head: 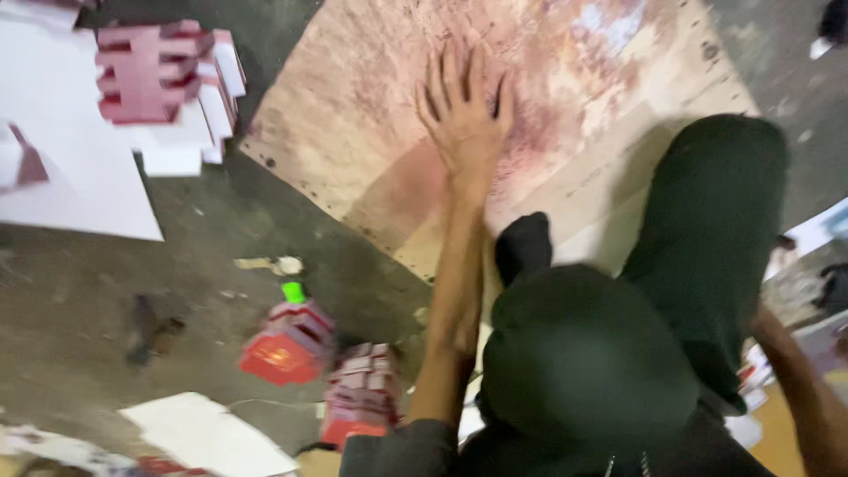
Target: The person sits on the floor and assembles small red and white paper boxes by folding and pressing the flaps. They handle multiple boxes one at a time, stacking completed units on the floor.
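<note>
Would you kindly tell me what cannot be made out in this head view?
- Right hand: out of view; only the forearm shows, cut off by the right edge.
- Left hand: flat on the stained board; motion blur hides finger detail.
- Red and white stacks: too blurred to identify.
- Red bundle with green cap: blurred.
- Floor beyond the dark-clothed knees: hidden by them.

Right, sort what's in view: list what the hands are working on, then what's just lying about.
In hand:
left hand, spread flat, palm down
stained board under it

Lying about:
red and white box stack
white sheets
red bottle with green cap
smaller red stack
Right hand out of view.
</note>
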